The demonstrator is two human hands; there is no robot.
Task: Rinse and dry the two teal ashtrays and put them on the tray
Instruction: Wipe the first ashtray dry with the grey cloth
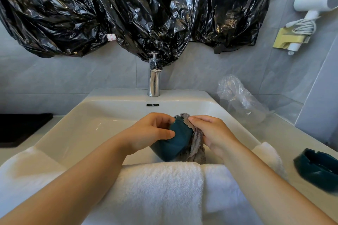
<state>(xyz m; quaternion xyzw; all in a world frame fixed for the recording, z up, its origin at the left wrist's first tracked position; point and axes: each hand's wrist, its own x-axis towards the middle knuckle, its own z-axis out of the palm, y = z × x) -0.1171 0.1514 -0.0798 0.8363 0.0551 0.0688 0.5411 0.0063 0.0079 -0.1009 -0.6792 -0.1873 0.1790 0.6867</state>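
One ashtray: we're drying it, left hand gripping its body.
Right hand: pinching the grey cloth.
Next: second ashtray waits on the table.

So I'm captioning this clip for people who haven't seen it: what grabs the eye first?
Crumpled black plastic bags hang across the wall above the faucet. Over the sink, the left hand holds a teal ashtray while the right hand presses a grey cloth against it. A second teal ashtray sits on the counter at right.
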